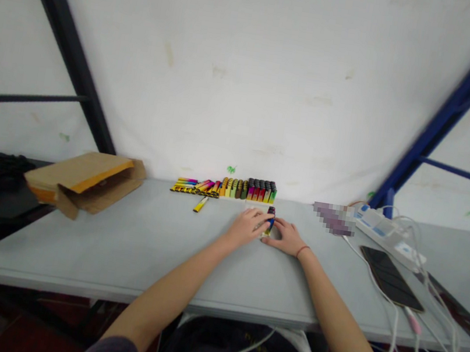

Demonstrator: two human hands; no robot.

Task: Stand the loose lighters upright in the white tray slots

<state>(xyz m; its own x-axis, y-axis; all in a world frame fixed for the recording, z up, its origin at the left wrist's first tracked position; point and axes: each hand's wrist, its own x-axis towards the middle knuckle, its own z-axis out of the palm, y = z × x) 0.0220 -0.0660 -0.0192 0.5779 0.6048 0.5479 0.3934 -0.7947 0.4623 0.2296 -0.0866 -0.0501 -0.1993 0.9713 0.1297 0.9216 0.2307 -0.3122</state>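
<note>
In the middle of the table, a small upright group of dark blue lighters (270, 223) stands between my two hands, with a pale base showing under it. My left hand (248, 228) curls in from the left, its fingertips at the group's side and top. From the right, my right hand (288, 238) closes around the other side, thumb low by the base. How many lighters are in the group is hidden by my fingers. Just behind, lighters with black tops (261, 192) stand in rows, beside yellow-topped lighters (234, 188) in a white tray.
Left of the rows lies a pile of loose lighters (196, 187), with a single yellow lighter (200, 204) in front. An open cardboard box (84, 180) rests at the left. On the right are a phone (391, 277), a power strip (389, 235) and tangled white cables.
</note>
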